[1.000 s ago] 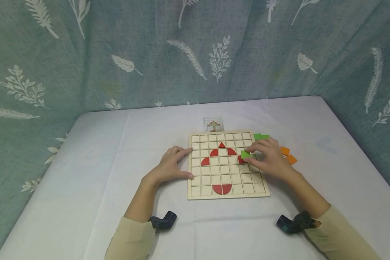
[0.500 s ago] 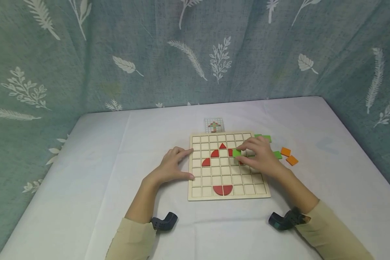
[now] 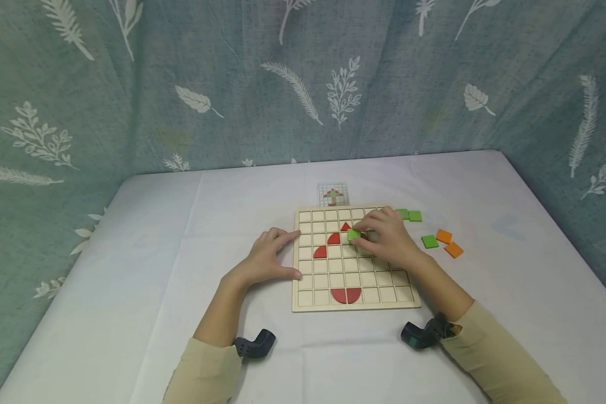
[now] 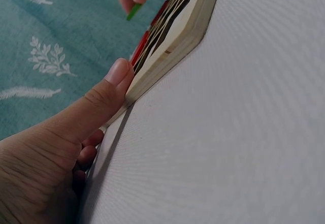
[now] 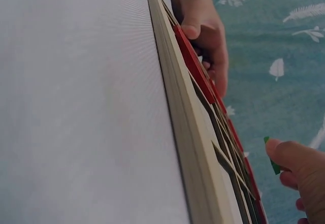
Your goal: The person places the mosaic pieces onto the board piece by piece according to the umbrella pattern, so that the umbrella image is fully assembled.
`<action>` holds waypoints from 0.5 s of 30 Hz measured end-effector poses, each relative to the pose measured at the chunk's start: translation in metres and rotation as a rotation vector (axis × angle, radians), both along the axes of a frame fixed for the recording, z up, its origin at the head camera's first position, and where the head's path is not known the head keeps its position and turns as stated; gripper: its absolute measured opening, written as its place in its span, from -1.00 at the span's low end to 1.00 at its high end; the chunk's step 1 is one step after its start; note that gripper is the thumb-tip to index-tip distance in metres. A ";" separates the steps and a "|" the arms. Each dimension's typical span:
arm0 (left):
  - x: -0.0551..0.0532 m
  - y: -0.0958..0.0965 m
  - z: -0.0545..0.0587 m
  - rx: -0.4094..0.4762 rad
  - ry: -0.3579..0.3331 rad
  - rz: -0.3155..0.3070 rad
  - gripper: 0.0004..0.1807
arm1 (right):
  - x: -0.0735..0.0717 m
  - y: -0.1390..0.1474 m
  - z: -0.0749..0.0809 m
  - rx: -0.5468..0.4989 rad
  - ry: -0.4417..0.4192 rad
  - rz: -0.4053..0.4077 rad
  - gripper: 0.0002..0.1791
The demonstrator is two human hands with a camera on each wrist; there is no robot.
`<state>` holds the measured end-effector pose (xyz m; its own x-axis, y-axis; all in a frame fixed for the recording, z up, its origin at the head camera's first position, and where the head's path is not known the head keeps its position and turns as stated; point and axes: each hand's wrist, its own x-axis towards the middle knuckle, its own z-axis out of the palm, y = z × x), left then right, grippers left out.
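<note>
Green tile (image 3: 353, 235): one, square, thin; held above the gridded board (image 3: 384, 294), near the red triangle (image 3: 345, 226). Judged light, stiff, perhaps slick, unlikely to break; best taken by opposite edges, underside left free.
Right hand (image 3: 388, 238): thumb and fingertip pinching the tile.
Left hand (image 3: 262, 261): well apart from the right, thumb and forefinger spread, tips touching the board's left edge.
Board: flat on the white worktop (image 3: 343, 359); judged rigid, liable to slide; best steadied at the rim.
</note>
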<state>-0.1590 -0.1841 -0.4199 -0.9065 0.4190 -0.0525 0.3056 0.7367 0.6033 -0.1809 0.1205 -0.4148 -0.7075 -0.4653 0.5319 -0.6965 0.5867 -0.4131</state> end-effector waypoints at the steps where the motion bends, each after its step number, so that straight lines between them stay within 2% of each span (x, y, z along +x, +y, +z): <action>1: 0.000 0.000 0.000 0.001 0.000 0.000 0.07 | -0.001 -0.001 0.000 0.007 -0.001 -0.002 -0.75; 7: 0.000 0.001 0.000 -0.005 0.000 0.009 0.07 | -0.006 -0.007 -0.004 0.037 -0.013 -0.014 -0.73; 15: 0.001 0.001 0.001 -0.008 -0.003 0.014 0.08 | -0.005 -0.011 -0.004 0.116 -0.091 -0.051 -0.68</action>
<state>-0.1583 -0.1831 -0.4190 -0.9119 0.4061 -0.0583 0.2938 0.7456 0.5981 -0.1861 0.1091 -0.4192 -0.7742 -0.4823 0.4099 -0.6278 0.6674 -0.4006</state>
